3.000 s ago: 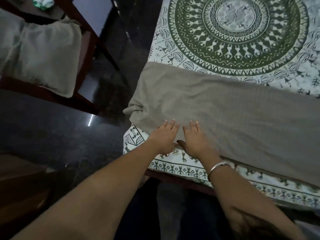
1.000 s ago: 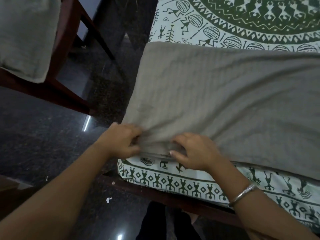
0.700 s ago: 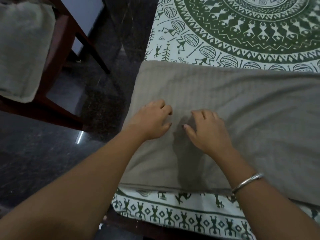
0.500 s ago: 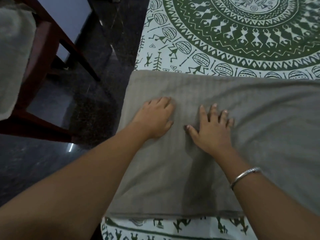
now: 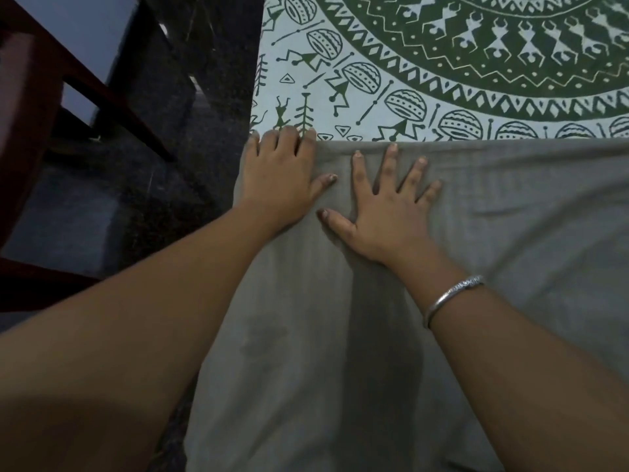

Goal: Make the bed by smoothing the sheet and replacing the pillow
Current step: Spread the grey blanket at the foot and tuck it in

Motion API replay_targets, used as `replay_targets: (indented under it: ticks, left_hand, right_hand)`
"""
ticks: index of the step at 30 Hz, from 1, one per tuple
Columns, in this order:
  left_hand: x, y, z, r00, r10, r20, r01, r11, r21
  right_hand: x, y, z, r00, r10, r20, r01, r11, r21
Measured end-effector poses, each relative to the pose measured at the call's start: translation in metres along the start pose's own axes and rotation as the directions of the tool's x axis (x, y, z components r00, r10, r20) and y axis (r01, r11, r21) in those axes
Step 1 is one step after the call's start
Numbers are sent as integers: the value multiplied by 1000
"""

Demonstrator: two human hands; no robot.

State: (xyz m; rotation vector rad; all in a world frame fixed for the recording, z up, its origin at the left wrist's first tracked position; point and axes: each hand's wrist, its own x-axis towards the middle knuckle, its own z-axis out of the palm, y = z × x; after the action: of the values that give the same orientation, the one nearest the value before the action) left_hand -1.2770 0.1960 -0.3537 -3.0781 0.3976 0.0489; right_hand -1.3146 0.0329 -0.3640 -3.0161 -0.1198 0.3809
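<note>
I press left grip (image 5: 282,185) and right grip (image 5: 384,206) flat, fingers spread, on the sheet (image 5: 510,250); creases lie to their right and no pillow shows, so I judge roughly halfway.

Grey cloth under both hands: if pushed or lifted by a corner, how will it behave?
Probably floppy: the grey cloth lies flat on the printed sheet with soft creases beside the right hand, so a lifted corner would likely drape. Pushed, it would likely bunch rather than slide as one piece.
</note>
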Motion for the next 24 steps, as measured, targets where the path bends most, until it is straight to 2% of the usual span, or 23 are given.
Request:
replay_targets:
  ticks: [2, 4, 6, 7, 9, 10, 12, 14, 15, 17, 18, 20, 21, 24]
  left_hand:
    - [7, -9, -9, 1000, -28, -5, 28, 999, 36]
    - [19, -21, -18, 996, -62, 59, 59, 997, 47]
    - [30, -31, -26, 985, -40, 169, 34, 999, 36]
    - [34, -33, -27, 985, 7, 173, -17, 998, 58]
    - [39, -35, -28, 993, 85, 87, -96, 987, 132]
    - [40, -37, -29, 997, 68, 31, -72, 986, 150]
    - [42, -44, -30, 996, -85, -27, 88, 989, 120]
    - [33, -44, -23, 978, -203, -45, 204, 979, 12]
    - [24, -39, -16, 982, -176, -66, 173, 984, -47]
    - [-1, -22, 0, 998, -20, -64, 9, 985, -173]
    - [-13, -17, 5, 1000, 15, -17, -18, 973, -230]
    - [-23, -20, 12, 995, -39, 95, 64, 961, -271]
    - [-25, -22, 12, 989, -79, 125, 107, 966, -237]
    - [-21, -7, 0, 986, -131, 99, 140, 986, -94]
  right_hand:
    - [9, -9, -4, 999, -30, 11, 30, 1000, -5]
    - [15, -16, -9, 999, -41, -3, 41, 999, -14]
    - [25, -23, -19, 994, -12, -110, 10, 1000, -24]
    - [32, -25, -25, 983, -4, -181, -2, 999, -32]
    - [48, -30, -36, 960, -44, -275, 37, 999, -31]
    - [56, -32, -38, 945, -71, -318, 73, 997, -5]
    - [66, -34, -37, 925, -73, -373, 132, 982, 135]
    - [62, -39, -29, 947, -52, -317, 165, 926, 340]
    - [55, -42, -23, 959, -70, -274, 174, 910, 376]
    - [34, -46, -9, 967, -115, -229, 184, 933, 310]
    - [22, -44, -5, 970, -110, -216, 167, 949, 268]
    - [-1, -27, 2, 986, -52, -161, 79, 983, 169]
    - [-12, -12, 5, 991, -14, -133, 28, 994, 105]
    - [-35, 36, 7, 993, 101, -56, -99, 995, 28]
